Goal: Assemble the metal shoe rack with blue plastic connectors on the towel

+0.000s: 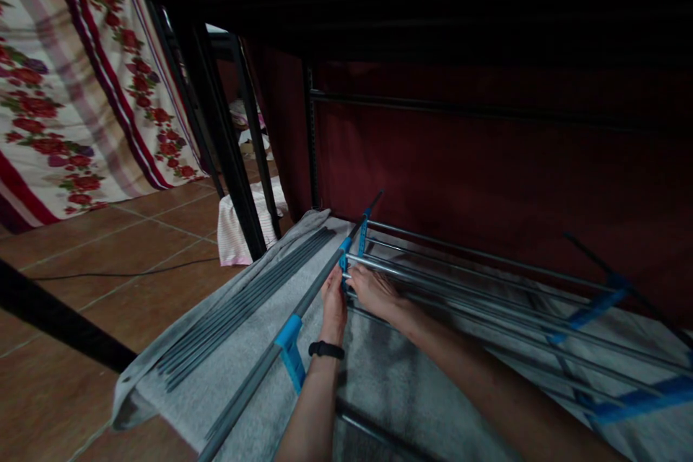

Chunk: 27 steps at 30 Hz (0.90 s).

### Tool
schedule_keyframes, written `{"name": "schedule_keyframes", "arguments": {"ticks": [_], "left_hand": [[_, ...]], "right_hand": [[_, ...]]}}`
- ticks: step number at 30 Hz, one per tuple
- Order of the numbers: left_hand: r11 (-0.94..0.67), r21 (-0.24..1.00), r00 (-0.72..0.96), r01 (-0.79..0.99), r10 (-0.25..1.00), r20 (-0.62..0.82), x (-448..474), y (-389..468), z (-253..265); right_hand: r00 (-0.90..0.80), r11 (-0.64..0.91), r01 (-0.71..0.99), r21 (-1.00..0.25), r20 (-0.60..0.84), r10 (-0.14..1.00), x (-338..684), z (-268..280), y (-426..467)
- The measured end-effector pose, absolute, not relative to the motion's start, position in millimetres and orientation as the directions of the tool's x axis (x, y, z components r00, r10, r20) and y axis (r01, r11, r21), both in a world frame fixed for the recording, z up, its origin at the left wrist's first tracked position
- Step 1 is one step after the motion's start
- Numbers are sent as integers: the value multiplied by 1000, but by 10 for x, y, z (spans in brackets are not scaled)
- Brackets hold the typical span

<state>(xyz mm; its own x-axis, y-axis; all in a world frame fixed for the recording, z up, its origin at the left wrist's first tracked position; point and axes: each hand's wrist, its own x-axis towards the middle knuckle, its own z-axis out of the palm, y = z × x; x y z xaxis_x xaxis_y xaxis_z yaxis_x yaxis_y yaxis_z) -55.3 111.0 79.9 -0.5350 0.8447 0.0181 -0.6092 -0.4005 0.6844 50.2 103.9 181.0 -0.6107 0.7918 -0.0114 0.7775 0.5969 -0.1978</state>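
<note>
Head view, and from where I stand two bare hands meet at the middle blue clip (344, 251) on a long grey pole (318, 287). The pole slants across the grey blanket (252, 343), just in from its left edge, and the rest of the rack reaches away to the right. The left hand (334, 303) has its fingers bent, tips up against the clip; I cannot tell if they pinch it. The right hand (373, 291) has its fingers curled nearly closed on the end of a thin silver rod (346, 276), right beside the clip.

I think that rod end could slip if it is pushed in crooked. The clip could turn on the pole if the left hand is too loose, and a hard shove could slide the rack over the soft blanket. No hand holds the far blue clip (636, 401), so rods could pull out there. The left arm is close to the near blue clip (292, 359) and could bump it. A tug on the blanket could roll the loose rods (243, 307) off its left edge onto the tiled floor (108, 289)
</note>
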Motion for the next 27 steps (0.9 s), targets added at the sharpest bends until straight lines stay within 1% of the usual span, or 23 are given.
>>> {"name": "schedule_keyframes", "arguments": {"ticks": [4, 11, 18, 22, 27], "left_hand": [[-383, 675, -505, -631, 863, 17, -568, 1096, 801], [-390, 666, -500, -637, 866, 29, -568, 1083, 851], [-386, 672, -504, -632, 863, 21, -590, 1076, 883], [-361, 677, -473, -642, 881, 21, -608, 1068, 866], [-388, 654, -525, -650, 851, -18, -586, 1113, 819]], "right_hand": [[-558, 553, 818, -158, 15, 830, 462, 1806, 992], [-595, 593, 797, -115, 18, 804, 486, 1859, 1005], [-606, 597, 785, -169, -8, 795, 518, 1859, 1065], [-630, 619, 760, -198, 9, 776, 547, 1880, 1087], [-634, 617, 758, -210, -16, 773, 553, 1931, 1091]]}}
